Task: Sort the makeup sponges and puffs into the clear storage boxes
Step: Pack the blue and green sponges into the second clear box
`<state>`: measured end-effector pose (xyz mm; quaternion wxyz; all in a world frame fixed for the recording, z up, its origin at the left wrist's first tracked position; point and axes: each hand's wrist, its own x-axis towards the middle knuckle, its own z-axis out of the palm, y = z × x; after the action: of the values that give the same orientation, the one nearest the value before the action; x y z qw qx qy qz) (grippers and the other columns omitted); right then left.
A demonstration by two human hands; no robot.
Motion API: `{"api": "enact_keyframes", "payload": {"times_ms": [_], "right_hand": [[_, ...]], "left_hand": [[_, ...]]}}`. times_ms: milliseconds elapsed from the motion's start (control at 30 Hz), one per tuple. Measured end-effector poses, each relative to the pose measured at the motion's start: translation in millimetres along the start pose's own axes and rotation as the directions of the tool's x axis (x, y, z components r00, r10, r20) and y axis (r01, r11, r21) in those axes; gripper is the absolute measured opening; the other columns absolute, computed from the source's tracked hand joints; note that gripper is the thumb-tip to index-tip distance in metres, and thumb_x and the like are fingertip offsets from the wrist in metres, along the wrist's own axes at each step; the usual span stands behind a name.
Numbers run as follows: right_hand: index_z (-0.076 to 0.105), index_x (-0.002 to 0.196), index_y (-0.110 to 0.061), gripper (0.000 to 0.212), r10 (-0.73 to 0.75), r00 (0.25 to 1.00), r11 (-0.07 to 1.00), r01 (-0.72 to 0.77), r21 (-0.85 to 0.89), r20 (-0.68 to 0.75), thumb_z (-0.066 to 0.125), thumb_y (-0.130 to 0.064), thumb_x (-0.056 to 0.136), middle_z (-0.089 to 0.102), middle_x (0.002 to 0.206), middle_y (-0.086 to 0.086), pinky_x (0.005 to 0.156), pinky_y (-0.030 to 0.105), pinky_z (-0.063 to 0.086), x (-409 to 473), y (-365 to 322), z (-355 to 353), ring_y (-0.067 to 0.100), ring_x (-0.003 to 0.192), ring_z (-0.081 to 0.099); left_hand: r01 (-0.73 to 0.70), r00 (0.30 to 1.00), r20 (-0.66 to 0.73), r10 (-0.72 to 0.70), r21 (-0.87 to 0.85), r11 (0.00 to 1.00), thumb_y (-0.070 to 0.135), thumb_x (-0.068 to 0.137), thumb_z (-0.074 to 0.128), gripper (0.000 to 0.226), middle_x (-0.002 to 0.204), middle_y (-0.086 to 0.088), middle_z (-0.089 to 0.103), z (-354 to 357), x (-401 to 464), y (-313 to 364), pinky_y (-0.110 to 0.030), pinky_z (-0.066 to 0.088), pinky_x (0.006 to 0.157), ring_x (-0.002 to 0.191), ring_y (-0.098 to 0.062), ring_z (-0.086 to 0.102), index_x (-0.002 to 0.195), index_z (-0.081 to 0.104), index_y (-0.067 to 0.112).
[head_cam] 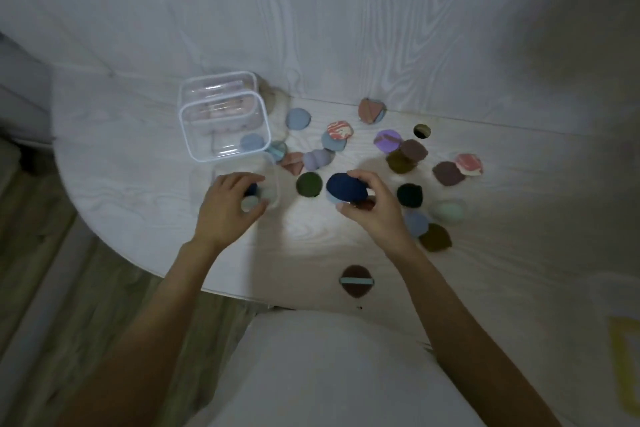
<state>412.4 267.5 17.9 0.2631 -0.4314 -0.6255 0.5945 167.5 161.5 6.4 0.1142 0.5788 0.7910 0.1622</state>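
Brown puff point(356, 281) lies nearest, below the right hand point(372, 208), which grips a navy puff point(346, 186). Left hand point(227, 208) curls round a pale sponge point(250, 203) at the small clear box point(273, 184). Beyond it, the bigger box point(225, 130) holds a few; most pieces lie loose on the worktop point(138, 184) — early days, I'd say.

Your view is dim and soft; a pale pool of light falls on the tabletop point(304, 229), edges bend and blur.
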Motion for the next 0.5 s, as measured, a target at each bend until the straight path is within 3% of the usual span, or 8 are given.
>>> {"api": "enact_keyframes", "payload": {"times_ms": [133,300,367,433,500], "right_hand": [[0.061,0.112,-0.021,0.025,-0.029,0.994,1.000,0.029,-0.001,0.105,0.056,-0.008,0.092,0.059,0.118,0.000,0.088,0.027,0.050,24.1,-15.7,52.2,0.016,0.107,0.057],[0.055,0.122,-0.013,0.036,-0.085,0.995,0.977,0.093,-0.194,0.048,0.059,-0.005,0.088,0.057,0.121,0.009,0.092,0.028,0.047,54.2,-20.9,118.9,0.019,0.110,0.054],[0.053,0.121,-0.010,0.038,-0.089,0.996,0.954,0.089,-0.288,0.013,0.064,-0.007,0.084,0.054,0.119,0.010,0.091,0.030,0.046,62.6,-16.8,140.0,0.023,0.110,0.051],[0.055,0.114,-0.007,0.035,-0.133,0.991,0.901,0.117,-0.417,-0.010,0.066,-0.008,0.082,0.053,0.117,0.011,0.087,0.031,0.044,67.8,-11.7,156.0,0.027,0.108,0.049],[0.056,0.112,-0.006,0.031,-0.200,0.978,0.782,0.191,-0.594,0.051,0.064,-0.007,0.081,0.053,0.117,0.013,0.083,0.030,0.043,71.4,-4.5,164.2,0.027,0.102,0.051]], "left_hand": [[-0.065,0.978,0.200,0.056,0.039,0.997,0.066,0.073,0.042,0.072,0.135,-0.003,0.050,-6.7,11.2,-35.4,-0.042,0.039,0.099,0.121,-0.028,0.044,0.130,0.052,0.023],[-0.098,0.941,0.334,0.054,0.114,0.989,0.074,0.070,0.025,0.078,0.144,0.006,0.040,-5.2,23.9,-51.4,-0.040,0.037,0.101,0.129,-0.025,0.037,0.133,0.045,0.033],[-0.095,0.933,0.355,0.055,0.096,0.991,0.075,0.069,0.022,0.081,0.143,0.006,0.039,-6.3,22.3,-58.2,-0.037,0.041,0.095,0.125,-0.024,0.040,0.134,0.045,0.032],[-0.103,0.939,0.335,0.079,0.053,0.993,0.075,0.069,0.027,0.082,0.142,0.005,0.040,-7.7,15.3,-66.6,-0.038,0.046,0.090,0.122,-0.024,0.043,0.134,0.045,0.029],[-0.130,0.943,0.312,0.118,0.019,0.991,0.073,0.071,0.041,0.081,0.142,0.003,0.041,-5.9,8.2,-74.3,-0.039,0.049,0.086,0.121,-0.024,0.045,0.134,0.045,0.024]]}}
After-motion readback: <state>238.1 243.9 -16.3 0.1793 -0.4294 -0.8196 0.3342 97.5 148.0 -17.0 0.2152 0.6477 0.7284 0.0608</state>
